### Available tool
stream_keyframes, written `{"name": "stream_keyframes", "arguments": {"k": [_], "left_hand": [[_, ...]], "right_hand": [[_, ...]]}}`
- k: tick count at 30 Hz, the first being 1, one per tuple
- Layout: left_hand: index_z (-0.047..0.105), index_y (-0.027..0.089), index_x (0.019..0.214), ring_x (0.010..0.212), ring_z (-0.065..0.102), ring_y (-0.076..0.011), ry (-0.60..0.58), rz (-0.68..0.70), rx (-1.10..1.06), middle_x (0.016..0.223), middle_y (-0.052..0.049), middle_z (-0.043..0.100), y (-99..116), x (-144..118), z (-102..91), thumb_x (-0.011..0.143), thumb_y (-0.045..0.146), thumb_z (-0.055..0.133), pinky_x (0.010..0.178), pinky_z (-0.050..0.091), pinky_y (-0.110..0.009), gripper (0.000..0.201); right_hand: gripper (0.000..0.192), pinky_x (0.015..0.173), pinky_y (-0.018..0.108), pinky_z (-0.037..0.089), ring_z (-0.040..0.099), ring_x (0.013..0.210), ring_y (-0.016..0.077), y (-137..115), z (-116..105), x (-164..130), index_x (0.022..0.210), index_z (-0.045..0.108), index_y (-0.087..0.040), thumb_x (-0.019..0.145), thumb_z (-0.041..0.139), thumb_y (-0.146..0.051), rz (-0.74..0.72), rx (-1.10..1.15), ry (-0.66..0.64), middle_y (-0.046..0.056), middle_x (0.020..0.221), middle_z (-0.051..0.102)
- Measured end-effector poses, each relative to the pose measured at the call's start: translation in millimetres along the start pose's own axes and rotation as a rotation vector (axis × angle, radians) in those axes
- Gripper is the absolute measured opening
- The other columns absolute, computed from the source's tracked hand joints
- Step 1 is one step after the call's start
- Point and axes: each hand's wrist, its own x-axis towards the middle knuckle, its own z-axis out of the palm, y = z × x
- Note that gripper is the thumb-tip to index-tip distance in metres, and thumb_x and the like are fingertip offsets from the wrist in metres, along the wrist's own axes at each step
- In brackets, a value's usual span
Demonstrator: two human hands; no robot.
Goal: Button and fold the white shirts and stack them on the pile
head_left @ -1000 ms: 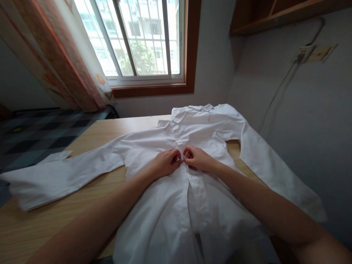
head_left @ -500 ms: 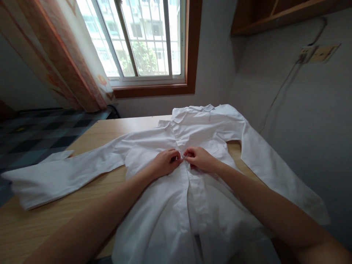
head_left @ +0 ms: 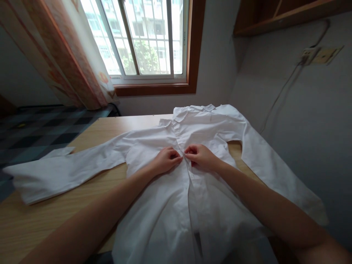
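A white long-sleeved shirt (head_left: 154,209) lies spread front up, its collar toward the window and its sleeves out to both sides. My left hand (head_left: 167,160) pinches the front edge at mid-chest, fingertips closed on the cloth. Just across from it, my right hand (head_left: 200,157) pinches the other front edge, its fingertips almost meeting the left ones. Whether a button sits between the fingers is hidden. Below the hands the two front edges part in a narrow gap. Higher up, toward the collar, they lie together.
Under the shirt is a light wooden table (head_left: 90,194). A checked cloth surface (head_left: 41,128) lies at the left, beneath an orange-patterned curtain (head_left: 68,55). Behind stands a barred window (head_left: 148,40). On the right wall are a socket with a cord (head_left: 309,55) and a wooden shelf (head_left: 291,22).
Both hands keep their pinch at the same spot on the shirt front, with only slight finger movement. The view has shifted a little.
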Motion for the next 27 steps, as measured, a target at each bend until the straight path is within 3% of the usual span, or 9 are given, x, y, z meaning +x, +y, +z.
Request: {"name": "stream_keyframes", "arguments": {"k": [5, 13, 23, 27], "left_hand": [[0.068, 0.016, 0.066, 0.070, 0.054, -0.0155, -0.010, -0.031, -0.056, 0.073, -0.003, 0.059, -0.8, 1.0, -1.7, 0.080, 0.036, 0.059, 0.067, 0.042, -0.027, 0.026], [0.070, 0.015, 0.069, 0.069, 0.055, -0.0151, 0.001, -0.088, -0.189, 0.075, -0.003, 0.058, -4.4, 0.2, -3.0, 0.079, 0.043, 0.059, 0.063, 0.044, -0.026, 0.031], [0.070, 0.015, 0.071, 0.071, 0.055, -0.0158, 0.001, -0.100, -0.215, 0.076, -0.003, 0.059, -6.4, 1.4, -1.9, 0.078, 0.043, 0.060, 0.065, 0.044, -0.026, 0.030], [0.071, 0.016, 0.071, 0.071, 0.055, -0.0159, 0.019, -0.092, -0.215, 0.074, -0.002, 0.058, -7.1, 0.9, -1.4, 0.078, 0.043, 0.060, 0.065, 0.044, -0.026, 0.030]], "right_hand": [[0.005, 0.042, 0.018, 0.033, 0.048, 0.045, 0.0082, 2.5, 4.0, -1.1, 0.080, 0.063, -0.015, 0.077, 0.059, -0.017, 0.025, -0.034, -0.001, -0.005, 0.054, 0.052], [0.006, 0.045, 0.019, 0.037, 0.051, 0.048, 0.0083, 5.1, 7.6, 2.0, 0.080, 0.065, -0.013, 0.076, 0.061, -0.016, 0.007, 0.010, 0.042, -0.003, 0.059, 0.058], [0.012, 0.042, 0.018, 0.036, 0.045, 0.042, 0.0059, 5.8, 7.0, 2.7, 0.081, 0.065, -0.013, 0.075, 0.066, -0.023, 0.053, 0.175, -0.003, -0.006, 0.052, 0.052], [0.009, 0.045, 0.017, 0.041, 0.050, 0.046, 0.0061, 8.0, 7.1, 4.2, 0.082, 0.066, -0.014, 0.077, 0.065, -0.021, 0.026, 0.184, -0.021, -0.004, 0.057, 0.056]]}}
